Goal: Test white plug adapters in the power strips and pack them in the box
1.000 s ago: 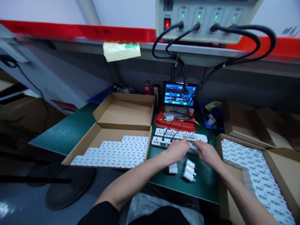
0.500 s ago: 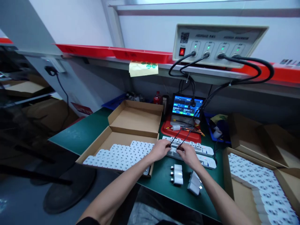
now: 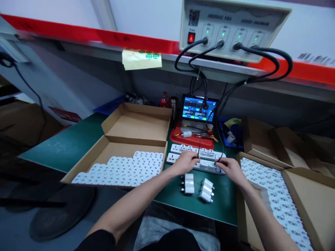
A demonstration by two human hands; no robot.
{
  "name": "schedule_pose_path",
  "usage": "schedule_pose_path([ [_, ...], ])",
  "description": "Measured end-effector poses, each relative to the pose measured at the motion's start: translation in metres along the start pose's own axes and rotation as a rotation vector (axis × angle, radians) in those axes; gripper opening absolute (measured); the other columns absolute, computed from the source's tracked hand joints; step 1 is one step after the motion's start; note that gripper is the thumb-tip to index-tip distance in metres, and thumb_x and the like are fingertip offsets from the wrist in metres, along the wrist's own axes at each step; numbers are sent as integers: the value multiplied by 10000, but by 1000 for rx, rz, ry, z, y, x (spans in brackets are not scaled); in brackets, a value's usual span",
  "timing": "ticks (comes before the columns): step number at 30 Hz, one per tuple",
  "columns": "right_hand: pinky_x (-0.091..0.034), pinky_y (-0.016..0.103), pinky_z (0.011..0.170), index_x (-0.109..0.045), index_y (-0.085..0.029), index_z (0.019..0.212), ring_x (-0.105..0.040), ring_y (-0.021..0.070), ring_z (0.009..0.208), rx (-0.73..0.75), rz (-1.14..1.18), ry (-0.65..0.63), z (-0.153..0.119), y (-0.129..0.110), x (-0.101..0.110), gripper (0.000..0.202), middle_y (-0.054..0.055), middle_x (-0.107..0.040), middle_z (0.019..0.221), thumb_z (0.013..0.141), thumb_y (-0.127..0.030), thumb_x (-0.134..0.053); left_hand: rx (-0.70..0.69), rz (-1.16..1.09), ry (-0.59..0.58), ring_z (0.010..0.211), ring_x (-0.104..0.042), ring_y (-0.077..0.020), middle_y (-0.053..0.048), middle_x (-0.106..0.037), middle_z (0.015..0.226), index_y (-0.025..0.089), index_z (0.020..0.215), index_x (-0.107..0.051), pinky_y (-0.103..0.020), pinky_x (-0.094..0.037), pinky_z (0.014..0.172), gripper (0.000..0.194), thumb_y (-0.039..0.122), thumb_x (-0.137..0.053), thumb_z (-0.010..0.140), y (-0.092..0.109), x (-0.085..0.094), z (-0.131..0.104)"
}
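Note:
My left hand (image 3: 186, 162) is closed in a pinch on a thin black cable (image 3: 200, 141), over the middle of the front white power strip (image 3: 171, 159). Farther right, my right hand (image 3: 231, 169) pinches another black cable (image 3: 222, 141) near that strip's right end. The cable tips are mostly hidden by my fingers. White chargers are plugged into the front strip between my hands. Just behind it lies a second power strip (image 3: 176, 148). On the green table in front, white plug chargers lie in two short rows, a left row (image 3: 189, 184) and a tilted right row (image 3: 206, 191).
A cardboard box (image 3: 111, 153) of white chargers stands left, another box (image 3: 244, 205) right. Behind the strips, a red tray (image 3: 174, 136) sits below a lit screen (image 3: 198, 108). A tester box (image 3: 234, 26) with black cables rests on the shelf above.
My right hand has moved right along the front strip, away from my left, with its cable. My left hand now sits nearer the strip's middle. The view has shifted.

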State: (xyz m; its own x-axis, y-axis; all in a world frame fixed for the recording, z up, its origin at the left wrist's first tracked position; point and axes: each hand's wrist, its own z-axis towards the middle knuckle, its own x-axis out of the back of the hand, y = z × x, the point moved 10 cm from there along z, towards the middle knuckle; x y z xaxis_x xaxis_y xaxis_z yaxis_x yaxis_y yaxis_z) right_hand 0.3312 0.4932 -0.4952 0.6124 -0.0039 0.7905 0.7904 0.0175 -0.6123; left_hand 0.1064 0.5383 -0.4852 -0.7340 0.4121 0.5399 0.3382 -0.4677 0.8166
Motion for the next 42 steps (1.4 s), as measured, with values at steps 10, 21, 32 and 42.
schedule_pose_path([
  [10, -454, 347, 762, -784, -230, 871, -675, 241, 795, 28, 8, 44, 0, 3, -11, 332, 46, -793, 845, 928, -509, -614, 70, 252, -127, 947, -745, -272, -88, -820, 939, 194, 870, -788, -324, -505, 835, 179, 245, -672, 996, 3, -46, 33],
  [21, -485, 338, 778, -726, -229, 920, -707, 244, 872, 133, -231, 88, -7, -9, -15, 281, 74, -777, 931, 1023, -401, -530, -36, 479, -198, 1092, -728, -291, -118, -777, 1092, 181, 984, -769, -360, -547, 951, 163, 264, -646, 1053, 11, -64, 31],
  [32, -515, 297, 761, -692, -241, 1352, -773, 225, 937, 260, -639, -42, -14, -109, -76, 324, 122, -767, 1331, 1106, -268, -484, 98, 602, -146, 1221, -715, -353, -150, -781, 1250, 181, 1246, -714, -444, -555, 1048, 292, 189, -734, 954, -45, 32, -30],
  [42, -574, 407, 986, -721, -170, 1316, -755, 314, 1162, 313, -423, -8, 34, -138, -82, 351, 170, -784, 1312, 1043, -278, -530, 107, 397, -111, 1280, -724, -330, -126, -800, 1307, 185, 1248, -785, -425, -549, 1133, 326, 156, -746, 925, -62, 41, -31],
])
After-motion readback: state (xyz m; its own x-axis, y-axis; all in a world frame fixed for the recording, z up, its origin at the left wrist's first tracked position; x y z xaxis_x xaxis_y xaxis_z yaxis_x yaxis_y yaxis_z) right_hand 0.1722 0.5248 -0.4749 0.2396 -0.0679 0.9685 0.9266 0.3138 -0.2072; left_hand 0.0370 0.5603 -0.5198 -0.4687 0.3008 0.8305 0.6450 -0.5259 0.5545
